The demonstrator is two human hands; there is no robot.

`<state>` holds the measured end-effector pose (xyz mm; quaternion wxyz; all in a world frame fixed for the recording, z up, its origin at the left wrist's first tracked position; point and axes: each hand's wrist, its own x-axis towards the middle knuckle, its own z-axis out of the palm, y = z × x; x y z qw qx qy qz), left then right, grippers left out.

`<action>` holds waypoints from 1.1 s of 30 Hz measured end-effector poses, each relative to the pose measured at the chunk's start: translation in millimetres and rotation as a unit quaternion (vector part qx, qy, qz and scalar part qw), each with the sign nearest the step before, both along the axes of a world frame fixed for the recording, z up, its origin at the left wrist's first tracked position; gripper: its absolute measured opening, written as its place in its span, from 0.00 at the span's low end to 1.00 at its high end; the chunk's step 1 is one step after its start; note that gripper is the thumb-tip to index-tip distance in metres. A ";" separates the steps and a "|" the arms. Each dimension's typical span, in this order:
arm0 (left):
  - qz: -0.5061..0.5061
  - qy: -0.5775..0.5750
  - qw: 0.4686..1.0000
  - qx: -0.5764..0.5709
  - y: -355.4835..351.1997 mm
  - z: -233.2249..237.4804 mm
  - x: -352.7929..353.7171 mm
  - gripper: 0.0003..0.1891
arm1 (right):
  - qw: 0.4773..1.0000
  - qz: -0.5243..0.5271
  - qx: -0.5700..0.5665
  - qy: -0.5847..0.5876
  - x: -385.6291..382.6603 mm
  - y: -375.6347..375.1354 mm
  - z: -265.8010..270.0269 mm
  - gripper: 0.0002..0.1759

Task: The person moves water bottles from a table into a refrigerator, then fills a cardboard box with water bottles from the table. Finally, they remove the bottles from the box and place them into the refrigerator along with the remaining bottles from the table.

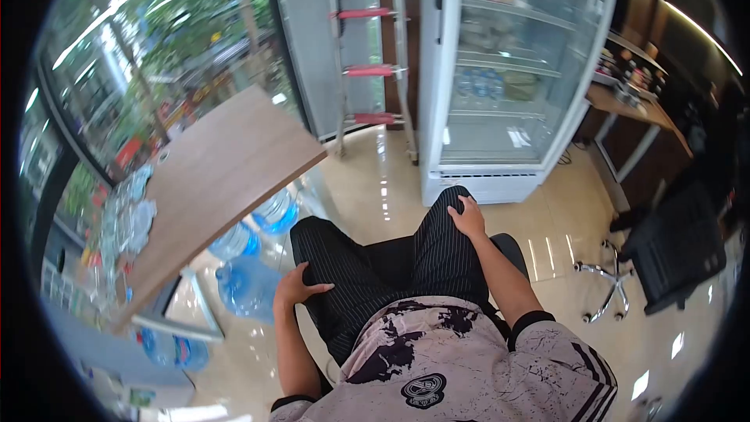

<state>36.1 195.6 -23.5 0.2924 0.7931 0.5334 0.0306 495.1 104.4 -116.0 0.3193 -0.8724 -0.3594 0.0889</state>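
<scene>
My left hand [294, 286] rests on the outer side of my left thigh, its thumb stretched across the pinstriped trousers [341, 266]. It holds nothing, though its other fingers are partly hidden. On my right knee lies my right hand [467, 219], with the fingers draped over the cloth and nothing in them. I am seated on a dark chair [391, 259], which shows between my legs. Left of my left hand, a large blue water bottle [246, 287] lies on the floor.
A wooden desk [234, 148] stands at the left, with clear glassware [134, 223] along its window side. More big water bottles [276, 212] are beneath it. Ahead are a ladder [369, 70] and a glass-door fridge [500, 133]. A black office chair [673, 254] is at the right.
</scene>
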 end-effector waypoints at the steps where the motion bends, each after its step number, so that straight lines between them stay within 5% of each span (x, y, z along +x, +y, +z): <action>1: -0.014 -0.012 1.000 0.004 11.3 -11.4 1.2 0.55 | 1.000 -0.013 0.014 -0.011 0.4 -6.8 -3.0 0.34; 19: -0.163 -0.028 0.986 -0.031 72.6 -14.0 69.2 0.53 | 0.978 -0.207 0.037 -0.007 6.0 -91.2 -9.1 0.33; 33: -0.146 -0.009 0.989 -0.023 64.9 -10.3 62.2 0.53 | 0.985 -0.167 -0.030 -0.009 15.6 -71.4 5.3 0.31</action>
